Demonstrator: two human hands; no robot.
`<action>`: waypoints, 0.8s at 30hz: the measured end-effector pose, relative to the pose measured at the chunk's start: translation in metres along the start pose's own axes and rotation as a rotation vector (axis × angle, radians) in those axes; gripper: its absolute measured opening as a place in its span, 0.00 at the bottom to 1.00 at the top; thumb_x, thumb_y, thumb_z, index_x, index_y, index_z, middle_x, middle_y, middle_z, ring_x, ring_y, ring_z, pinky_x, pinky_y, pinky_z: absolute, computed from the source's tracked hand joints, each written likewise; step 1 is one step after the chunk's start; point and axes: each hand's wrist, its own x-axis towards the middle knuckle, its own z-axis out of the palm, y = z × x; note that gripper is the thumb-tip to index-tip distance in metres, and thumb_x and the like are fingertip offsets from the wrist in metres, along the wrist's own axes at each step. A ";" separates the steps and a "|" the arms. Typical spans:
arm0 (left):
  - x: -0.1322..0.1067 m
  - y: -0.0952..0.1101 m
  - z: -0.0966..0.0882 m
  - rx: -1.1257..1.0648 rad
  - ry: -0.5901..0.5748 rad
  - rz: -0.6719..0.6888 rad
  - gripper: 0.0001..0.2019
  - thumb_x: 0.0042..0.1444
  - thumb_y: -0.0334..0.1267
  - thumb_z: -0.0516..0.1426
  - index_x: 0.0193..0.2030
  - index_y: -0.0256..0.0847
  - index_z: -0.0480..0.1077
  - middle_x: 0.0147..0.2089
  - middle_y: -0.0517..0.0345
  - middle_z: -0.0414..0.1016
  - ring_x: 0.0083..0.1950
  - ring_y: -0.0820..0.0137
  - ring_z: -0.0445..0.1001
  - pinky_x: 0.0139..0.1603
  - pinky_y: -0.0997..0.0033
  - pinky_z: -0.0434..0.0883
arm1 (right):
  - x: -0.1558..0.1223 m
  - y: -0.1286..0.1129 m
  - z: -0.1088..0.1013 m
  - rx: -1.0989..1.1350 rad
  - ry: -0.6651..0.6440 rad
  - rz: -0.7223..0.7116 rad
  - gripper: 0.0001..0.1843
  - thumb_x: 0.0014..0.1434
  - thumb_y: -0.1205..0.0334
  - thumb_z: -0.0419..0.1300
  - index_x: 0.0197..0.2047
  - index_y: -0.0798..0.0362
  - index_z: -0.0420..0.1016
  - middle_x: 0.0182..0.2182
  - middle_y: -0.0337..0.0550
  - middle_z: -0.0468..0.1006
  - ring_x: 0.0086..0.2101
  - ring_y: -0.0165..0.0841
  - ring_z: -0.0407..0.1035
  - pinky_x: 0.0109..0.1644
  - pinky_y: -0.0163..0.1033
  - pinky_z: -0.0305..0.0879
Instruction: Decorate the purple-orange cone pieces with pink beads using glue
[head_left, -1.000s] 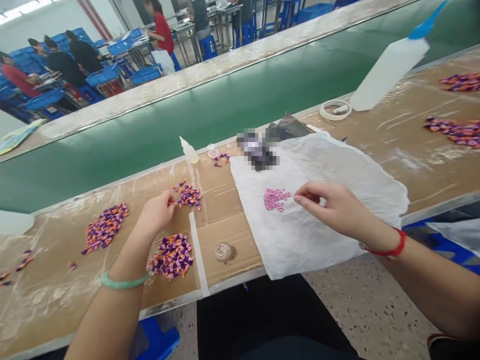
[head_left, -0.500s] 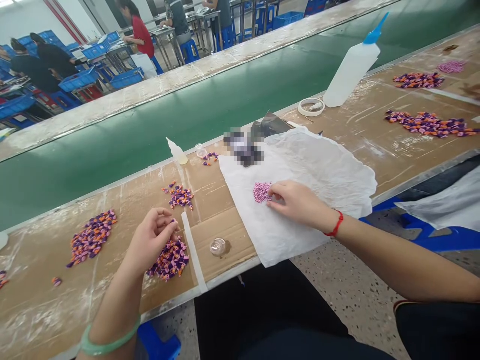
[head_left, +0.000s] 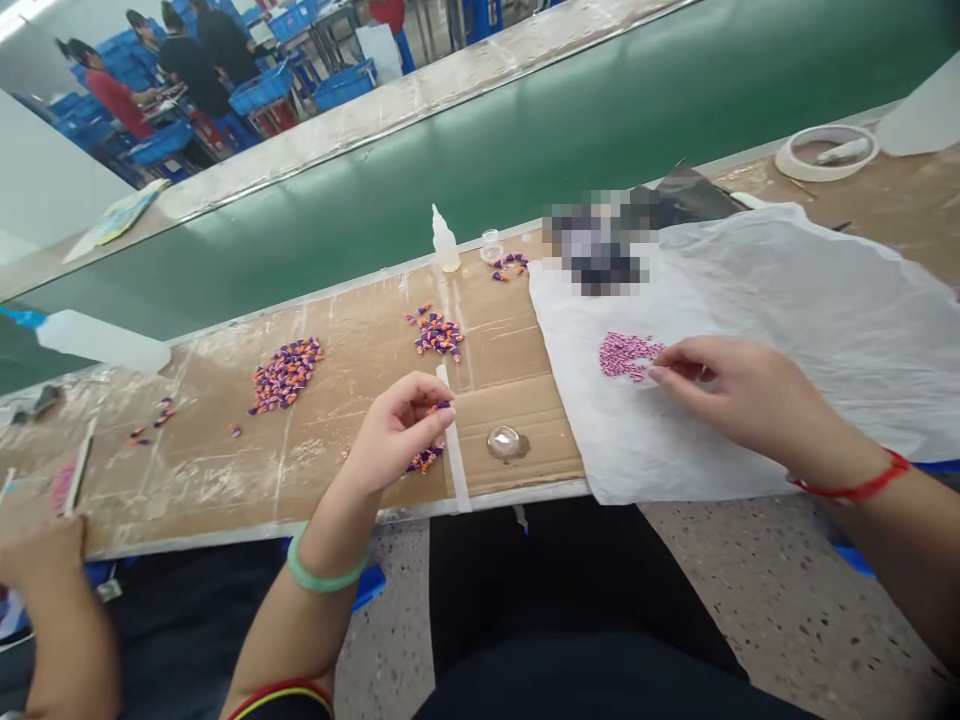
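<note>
Left hand curled, grip pinched, thumb and fingertips closed on a tiny purple-and-orange piece; it hovers over a small pile of the same pieces, partly hidden beneath the hand; right hand has its grip pressed together, fingertips at the edge of a pile of tiny pink pieces; we can't tell if anything is held there; that pile lies on a crumpled white tissue sheet; jade bangle on the left wrist, red string bracelet on the right; between the hands, a white tape strip runs across cardboard on the table; clear round dome sits just beside the strip; more purple-and-orange piles lie left and ahead of the left hand; small glue bottle and small clear cup stand at the far edge; blurred object, too pixelated to tell, sits by the sheet; tape roll lies far right; another person's hand at lower left, near a pink-loaded strip; green conveyor belt runs behind the table; co-workers and blue crates in the distance.
</note>
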 end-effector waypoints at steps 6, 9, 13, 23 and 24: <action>-0.016 -0.002 0.005 -0.020 0.165 0.036 0.04 0.55 0.37 0.67 0.36 0.40 0.80 0.22 0.62 0.76 0.19 0.78 0.72 0.18 0.83 0.69 | 0.000 -0.011 -0.010 0.038 0.017 0.008 0.12 0.62 0.54 0.57 0.32 0.51 0.73 0.30 0.45 0.77 0.31 0.37 0.70 0.35 0.43 0.64; -0.022 -0.004 0.007 -0.075 0.198 0.040 0.06 0.51 0.35 0.70 0.37 0.42 0.81 0.25 0.60 0.80 0.22 0.75 0.76 0.21 0.82 0.73 | 0.001 -0.009 -0.010 0.058 0.002 0.002 0.09 0.62 0.58 0.56 0.33 0.52 0.73 0.30 0.45 0.77 0.31 0.36 0.69 0.35 0.41 0.63; -0.029 -0.003 0.012 -0.024 0.231 0.037 0.04 0.52 0.33 0.69 0.36 0.42 0.82 0.30 0.56 0.83 0.26 0.72 0.80 0.23 0.81 0.74 | 0.004 -0.005 -0.004 0.037 -0.025 -0.112 0.05 0.59 0.66 0.56 0.34 0.52 0.74 0.32 0.44 0.78 0.35 0.37 0.70 0.41 0.43 0.64; -0.027 0.003 0.048 -0.644 0.337 -0.239 0.13 0.36 0.35 0.76 0.28 0.41 0.79 0.25 0.61 0.78 0.23 0.79 0.75 0.20 0.89 0.69 | 0.001 -0.015 0.002 -0.039 0.003 -0.250 0.06 0.62 0.65 0.56 0.35 0.50 0.73 0.34 0.44 0.79 0.37 0.40 0.68 0.48 0.48 0.64; -0.029 0.004 0.047 -0.693 0.358 -0.257 0.13 0.36 0.33 0.75 0.29 0.41 0.79 0.26 0.62 0.77 0.24 0.81 0.74 0.19 0.91 0.67 | 0.000 -0.015 0.002 -0.035 0.004 -0.257 0.06 0.63 0.65 0.55 0.35 0.49 0.73 0.34 0.44 0.79 0.37 0.40 0.68 0.48 0.49 0.64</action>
